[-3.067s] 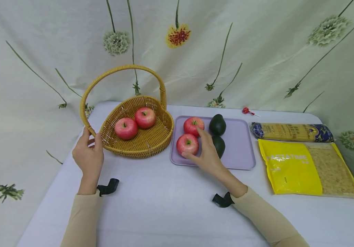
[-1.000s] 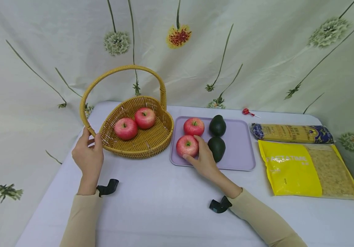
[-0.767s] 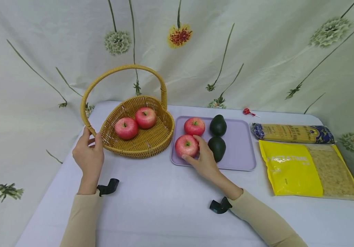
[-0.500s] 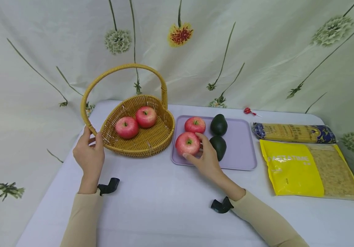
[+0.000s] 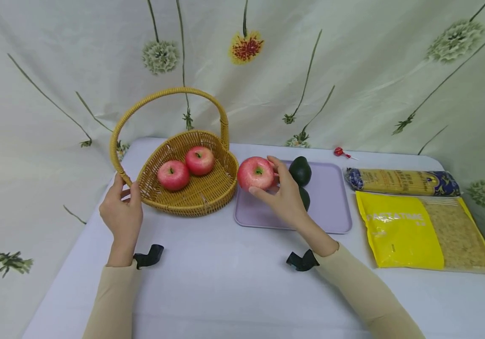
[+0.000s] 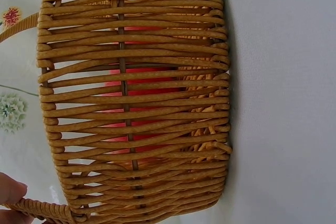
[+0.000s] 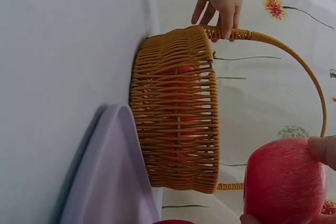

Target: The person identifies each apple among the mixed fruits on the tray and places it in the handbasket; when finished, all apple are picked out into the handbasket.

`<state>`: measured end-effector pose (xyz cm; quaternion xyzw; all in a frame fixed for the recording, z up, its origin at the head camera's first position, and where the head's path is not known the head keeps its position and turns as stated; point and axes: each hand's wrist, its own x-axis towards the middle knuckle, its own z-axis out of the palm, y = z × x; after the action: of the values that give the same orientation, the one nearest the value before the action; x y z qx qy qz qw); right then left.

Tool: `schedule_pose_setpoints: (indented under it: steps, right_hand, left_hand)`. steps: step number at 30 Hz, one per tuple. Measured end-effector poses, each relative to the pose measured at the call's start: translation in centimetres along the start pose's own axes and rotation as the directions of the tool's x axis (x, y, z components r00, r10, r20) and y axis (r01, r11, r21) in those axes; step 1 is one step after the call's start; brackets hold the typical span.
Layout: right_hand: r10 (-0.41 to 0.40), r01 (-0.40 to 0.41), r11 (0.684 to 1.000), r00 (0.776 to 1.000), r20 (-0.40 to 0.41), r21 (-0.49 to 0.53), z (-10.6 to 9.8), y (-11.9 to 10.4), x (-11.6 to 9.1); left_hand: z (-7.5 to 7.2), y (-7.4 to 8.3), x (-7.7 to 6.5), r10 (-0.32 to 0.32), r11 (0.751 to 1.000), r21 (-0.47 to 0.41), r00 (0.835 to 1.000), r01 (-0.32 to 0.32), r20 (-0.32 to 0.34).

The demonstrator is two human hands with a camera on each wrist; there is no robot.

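In the head view, my left hand (image 5: 122, 214) pinches the near end of the handle (image 5: 117, 160) of a wicker basket (image 5: 187, 207). Two red apples (image 5: 173, 175) sit inside it. My right hand (image 5: 286, 195) grips another apple (image 5: 254, 173) between thumb and fingers, raised over the left side of a lilac tray (image 5: 329, 207). In the right wrist view, the held apple (image 7: 283, 182) is above the tray's level, and the top of a further apple (image 7: 173, 222) shows at the bottom edge. Two dark green avocados (image 5: 299, 170) lie on the tray, one partly behind my right hand.
Right of the tray lie a pack of spaghetti (image 5: 401, 182) and a yellow pasta bag (image 5: 403, 230). A red lollipop (image 5: 339, 151) is near the table's back edge. A flower-printed cloth (image 5: 267, 94) hangs behind the white table (image 5: 225, 282).
My right hand has closed on the nearer apple in the tray and lifted it up and away from me, covering the other apple there. My left hand keeps its place on the handle.
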<state>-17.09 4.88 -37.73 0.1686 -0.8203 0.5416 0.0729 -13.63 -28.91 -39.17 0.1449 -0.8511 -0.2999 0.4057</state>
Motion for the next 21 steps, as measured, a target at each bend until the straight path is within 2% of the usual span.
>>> schedule_pose_setpoints:
  steps: [9, 13, 17, 21]
  right_hand:
    - [-0.037, 0.032, 0.998, 0.994, 0.099, 0.050, 2.1, -1.5, 3.7]
    - [-0.007, 0.003, 1.000, 0.988, 0.154, 0.020, 3.5, -2.0, 5.0]
    - [0.022, -0.006, 0.998, 0.973, 0.229, -0.070, 5.2, -2.4, 6.1]
    - [0.013, 0.026, 0.993, 0.942, 0.336, -0.111, 6.9, -2.4, 7.0]
  left_hand:
    - [-0.1, 0.1, -0.1, -0.016, 1.000, 0.008, 1.000, 0.016, 0.008]
    - [-0.1, 0.1, -0.1, -0.006, 1.000, 0.000, 1.000, 0.006, 0.008]
    - [-0.1, 0.1, 0.0, -0.002, 1.000, 0.005, 1.000, 0.002, 0.003]
    - [-0.1, 0.1, 0.0, -0.008, 1.000, 0.011, 1.000, 0.008, 0.003]
